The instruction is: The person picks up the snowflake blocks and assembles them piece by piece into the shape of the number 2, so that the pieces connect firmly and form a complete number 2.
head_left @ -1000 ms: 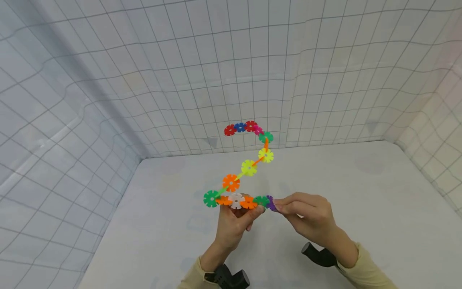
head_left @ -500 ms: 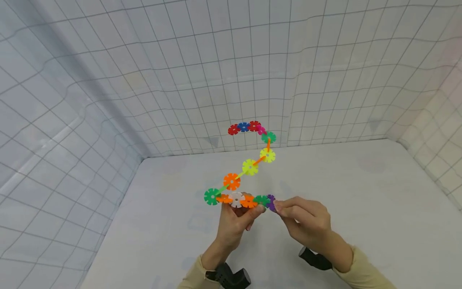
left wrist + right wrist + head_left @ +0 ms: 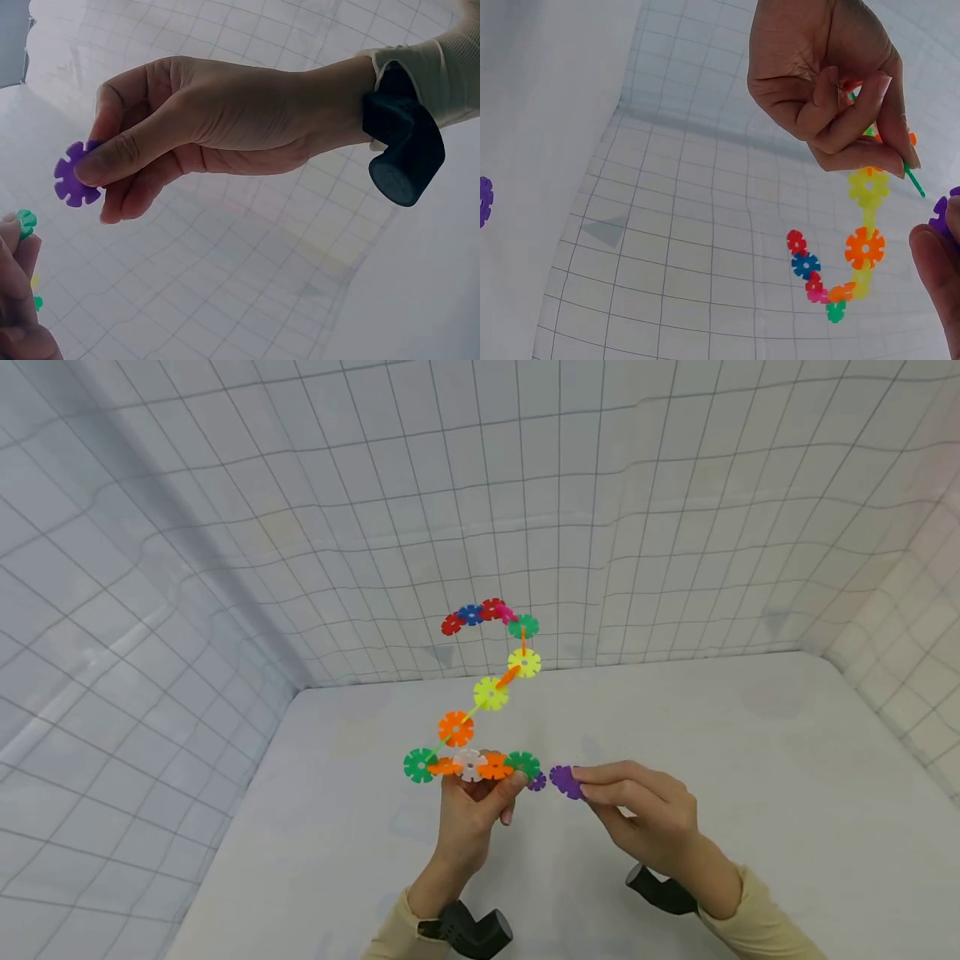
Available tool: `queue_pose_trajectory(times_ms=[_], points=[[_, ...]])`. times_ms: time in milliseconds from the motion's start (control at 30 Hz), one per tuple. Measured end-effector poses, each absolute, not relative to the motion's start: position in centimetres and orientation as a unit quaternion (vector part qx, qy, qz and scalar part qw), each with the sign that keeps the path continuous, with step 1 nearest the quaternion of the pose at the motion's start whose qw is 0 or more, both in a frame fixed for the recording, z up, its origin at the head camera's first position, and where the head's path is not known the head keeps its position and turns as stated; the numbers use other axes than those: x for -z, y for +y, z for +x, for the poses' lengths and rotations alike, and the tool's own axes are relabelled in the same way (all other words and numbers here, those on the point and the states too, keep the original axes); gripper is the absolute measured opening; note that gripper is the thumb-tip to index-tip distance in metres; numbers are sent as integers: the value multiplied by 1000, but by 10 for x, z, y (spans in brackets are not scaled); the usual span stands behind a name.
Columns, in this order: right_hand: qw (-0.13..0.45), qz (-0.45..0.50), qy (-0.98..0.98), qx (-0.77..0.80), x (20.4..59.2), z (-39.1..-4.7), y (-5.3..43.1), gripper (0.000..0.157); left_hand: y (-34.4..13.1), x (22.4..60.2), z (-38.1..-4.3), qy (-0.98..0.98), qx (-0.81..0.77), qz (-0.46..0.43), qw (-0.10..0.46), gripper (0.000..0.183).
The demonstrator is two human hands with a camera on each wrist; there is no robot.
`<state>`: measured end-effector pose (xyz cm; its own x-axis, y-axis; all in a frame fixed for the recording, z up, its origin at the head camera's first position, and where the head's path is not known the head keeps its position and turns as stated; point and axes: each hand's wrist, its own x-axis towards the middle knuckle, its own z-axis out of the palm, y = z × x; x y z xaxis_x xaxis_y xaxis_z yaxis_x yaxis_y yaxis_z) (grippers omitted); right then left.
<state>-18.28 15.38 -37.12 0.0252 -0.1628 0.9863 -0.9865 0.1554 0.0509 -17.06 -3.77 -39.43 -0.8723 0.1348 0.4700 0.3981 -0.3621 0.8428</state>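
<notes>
My left hand [image 3: 468,822] pinches the end of a chain of notched interlocking discs, with its thumb at a green disc [image 3: 522,765]. From there the chain runs through orange and white discs [image 3: 470,766] to another green disc [image 3: 421,765], then bends up and away through yellow discs [image 3: 491,693] to a red disc [image 3: 452,624]. My right hand [image 3: 648,810] pinches a purple disc [image 3: 73,180] between thumb and fingers, a small gap from the green end disc. Behind the left fingertips, a second purple disc [image 3: 537,782] lies on the white surface.
The white tabletop [image 3: 712,735] spreads under both hands. Grid-patterned sheeting [image 3: 337,527] rises at the back and sides. A black camera mount sits on the left wrist [image 3: 472,931] and another on the right wrist [image 3: 663,892].
The left hand and the chain have shifted left, away from the right hand. The held purple disc, which overlapped the green end disc, now stands apart from it. The loose purple disc has come into sight.
</notes>
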Motion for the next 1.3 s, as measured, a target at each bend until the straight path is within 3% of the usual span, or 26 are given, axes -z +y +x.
queue_pose_trajectory(times_ms=[367,767,967,1300], points=[[457,506,-586,-438,378,-182,157,19,-35,394,-169,-547,792,-268,47,21],[455,510,-562,-466,381,-188,158,19,-31,395,-168,-551,779,-290,74,28],[465,501,-574,-451,382,-187,159,22,-30,393,-165,-566,774,-275,71,25],[532,507,-570,-368,368,-182,154,29,-32,394,-167,-576,765,-284,42,21]])
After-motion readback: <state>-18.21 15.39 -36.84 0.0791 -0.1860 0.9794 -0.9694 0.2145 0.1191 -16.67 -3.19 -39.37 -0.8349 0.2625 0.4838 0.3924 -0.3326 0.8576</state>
